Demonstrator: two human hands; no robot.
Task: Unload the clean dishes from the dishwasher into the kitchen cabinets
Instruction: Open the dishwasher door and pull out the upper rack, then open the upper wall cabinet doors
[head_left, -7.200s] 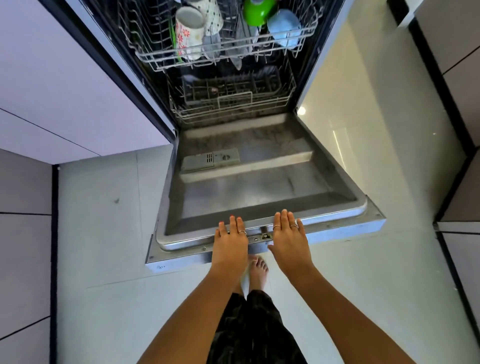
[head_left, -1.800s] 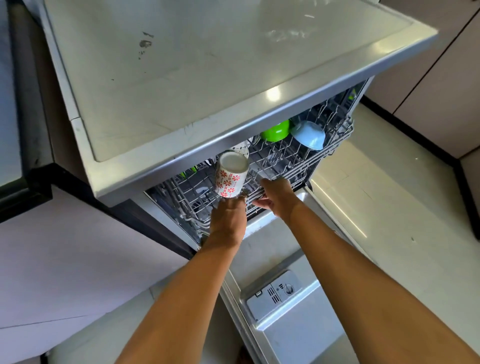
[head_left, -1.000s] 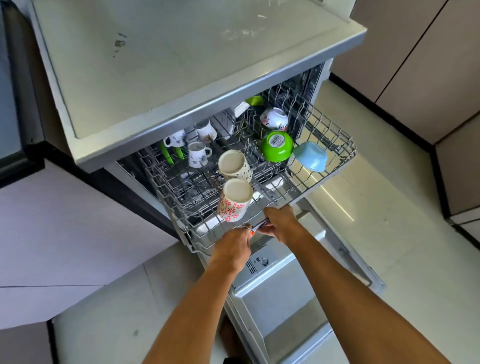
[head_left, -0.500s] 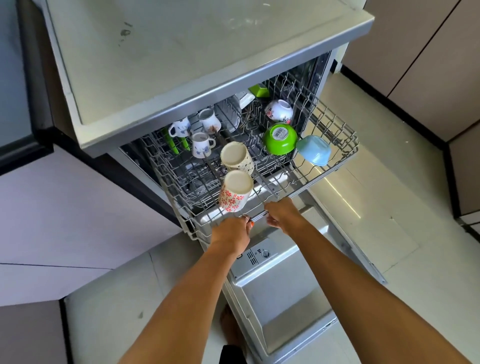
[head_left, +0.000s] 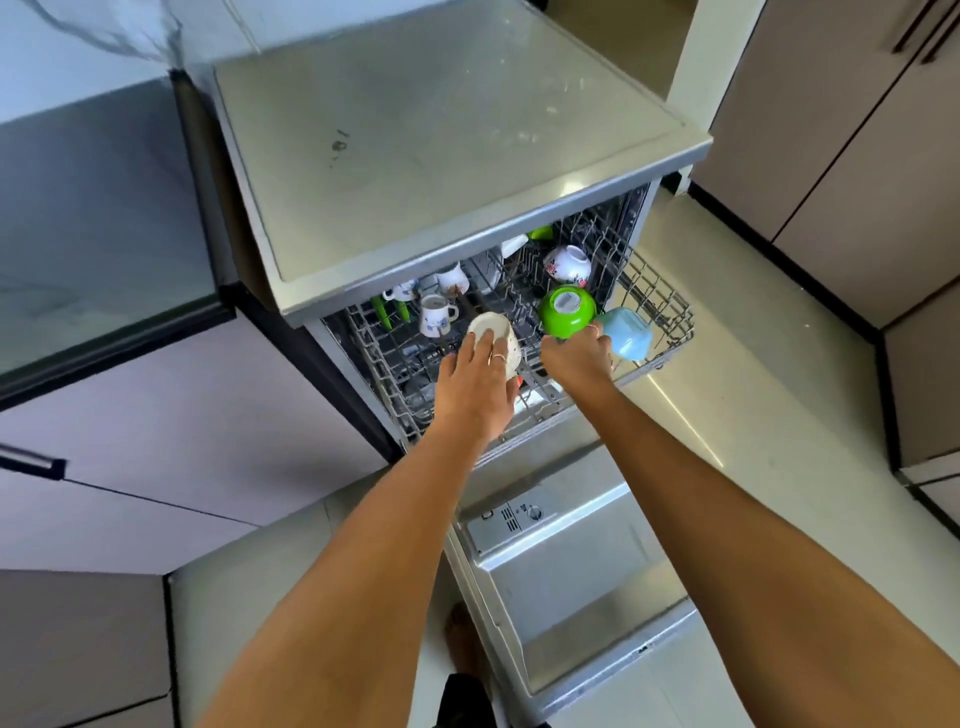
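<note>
While left hand (head_left: 475, 387) touches cup (head_left: 493, 340); no legible writing.

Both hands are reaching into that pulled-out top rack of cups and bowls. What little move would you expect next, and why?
Probably closing the left hand round the cream cup and lifting it straight up from the upper rack. Its fingers already lie over the upturned cup, while the right hand is at the green bowl, likely taking that too.
</note>
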